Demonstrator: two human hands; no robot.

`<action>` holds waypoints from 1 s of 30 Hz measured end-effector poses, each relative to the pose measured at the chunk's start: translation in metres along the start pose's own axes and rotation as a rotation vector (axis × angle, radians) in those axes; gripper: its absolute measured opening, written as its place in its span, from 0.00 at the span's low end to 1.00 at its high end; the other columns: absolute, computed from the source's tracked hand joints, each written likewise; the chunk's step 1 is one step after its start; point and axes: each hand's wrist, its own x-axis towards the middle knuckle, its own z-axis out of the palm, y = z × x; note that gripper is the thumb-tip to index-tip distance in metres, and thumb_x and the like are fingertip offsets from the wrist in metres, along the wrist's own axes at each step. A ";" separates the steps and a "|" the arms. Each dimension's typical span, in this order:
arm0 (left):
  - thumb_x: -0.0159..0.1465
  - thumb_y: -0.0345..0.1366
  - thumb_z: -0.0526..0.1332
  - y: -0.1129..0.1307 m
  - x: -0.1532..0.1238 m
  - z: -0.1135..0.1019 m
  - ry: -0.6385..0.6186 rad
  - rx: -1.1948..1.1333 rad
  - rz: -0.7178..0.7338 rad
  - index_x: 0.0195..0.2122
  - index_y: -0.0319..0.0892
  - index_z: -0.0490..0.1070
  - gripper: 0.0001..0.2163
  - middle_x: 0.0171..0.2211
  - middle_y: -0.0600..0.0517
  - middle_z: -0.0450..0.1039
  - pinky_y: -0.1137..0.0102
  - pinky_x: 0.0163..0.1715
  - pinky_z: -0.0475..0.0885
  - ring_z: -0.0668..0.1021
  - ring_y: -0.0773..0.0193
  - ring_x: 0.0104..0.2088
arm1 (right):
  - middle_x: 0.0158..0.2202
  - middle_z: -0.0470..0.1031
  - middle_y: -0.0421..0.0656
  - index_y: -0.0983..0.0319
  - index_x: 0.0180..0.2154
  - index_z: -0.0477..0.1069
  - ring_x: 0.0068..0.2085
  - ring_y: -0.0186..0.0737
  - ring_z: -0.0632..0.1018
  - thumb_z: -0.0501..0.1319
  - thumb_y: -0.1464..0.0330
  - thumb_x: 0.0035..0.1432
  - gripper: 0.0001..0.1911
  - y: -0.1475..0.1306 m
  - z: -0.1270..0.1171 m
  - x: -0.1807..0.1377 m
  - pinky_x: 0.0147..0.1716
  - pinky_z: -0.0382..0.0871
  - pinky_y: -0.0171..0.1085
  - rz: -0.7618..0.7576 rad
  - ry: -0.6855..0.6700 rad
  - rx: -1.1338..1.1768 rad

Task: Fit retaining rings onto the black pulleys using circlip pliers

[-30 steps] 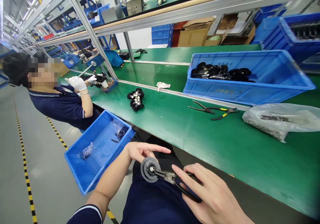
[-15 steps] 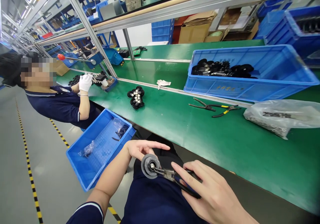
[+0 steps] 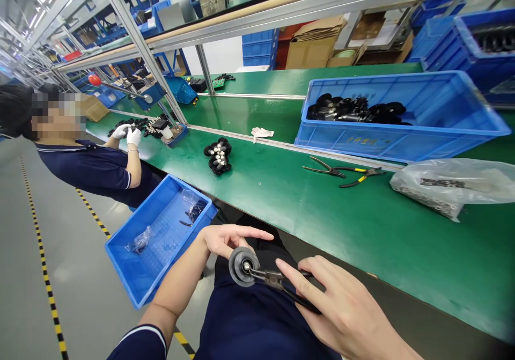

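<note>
My left hand (image 3: 229, 240) grips a round grey wheel-like part (image 3: 238, 275) from behind, its index finger stretched out to the right. The part has a dark recessed centre with a small shiny shaft end. In my right hand (image 3: 336, 301) are circlip pliers (image 3: 276, 280) with black handles, fingers wrapped round them. The tips of the pliers reach into the middle of the part, at the shaft end. Whether a ring sits on the tips is too small to tell. Both hands are above my lap, in front of the green workbench (image 3: 306, 210).
Two more pliers (image 3: 328, 168) lie on the bench, beside a clear bag of metal rings (image 3: 438, 188). A cluster of black wheels (image 3: 218, 156) and a white glove (image 3: 262, 133) are further left. Blue bins (image 3: 362, 140) hold parts. A gloved co-worker (image 3: 92, 161) sits at left.
The pliers' handles look slightly closer together in my right hand, the tips still in the part. The co-worker's hands have come lower and together.
</note>
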 end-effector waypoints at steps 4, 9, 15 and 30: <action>0.58 0.54 0.77 0.006 0.002 -0.004 -0.139 0.003 -0.008 0.79 0.35 0.43 0.59 0.34 0.43 0.85 0.51 0.59 0.75 0.84 0.41 0.55 | 0.43 0.74 0.48 0.60 0.65 0.71 0.38 0.41 0.75 0.56 0.77 0.66 0.28 -0.001 0.000 -0.001 0.34 0.71 0.38 -0.002 -0.017 0.011; 0.58 0.56 0.76 0.019 0.005 -0.002 -0.174 0.059 0.006 0.79 0.35 0.46 0.58 0.34 0.45 0.84 0.55 0.58 0.76 0.84 0.43 0.55 | 0.42 0.74 0.46 0.59 0.68 0.68 0.36 0.38 0.75 0.54 0.79 0.66 0.31 0.003 -0.002 -0.001 0.31 0.69 0.35 -0.018 -0.066 0.041; 0.60 0.56 0.75 0.039 0.008 0.001 -0.210 0.134 0.012 0.79 0.33 0.46 0.56 0.35 0.44 0.84 0.55 0.59 0.75 0.84 0.43 0.55 | 0.43 0.74 0.45 0.56 0.69 0.66 0.36 0.37 0.75 0.53 0.80 0.67 0.32 0.007 -0.003 0.001 0.30 0.69 0.34 -0.019 -0.094 0.081; 0.73 0.33 0.63 0.057 -0.011 0.038 0.308 0.649 0.368 0.77 0.43 0.57 0.33 0.46 0.43 0.88 0.59 0.62 0.79 0.88 0.57 0.49 | 0.43 0.75 0.45 0.57 0.68 0.68 0.35 0.37 0.77 0.53 0.79 0.65 0.32 0.005 -0.003 -0.004 0.31 0.71 0.34 0.108 -0.015 0.048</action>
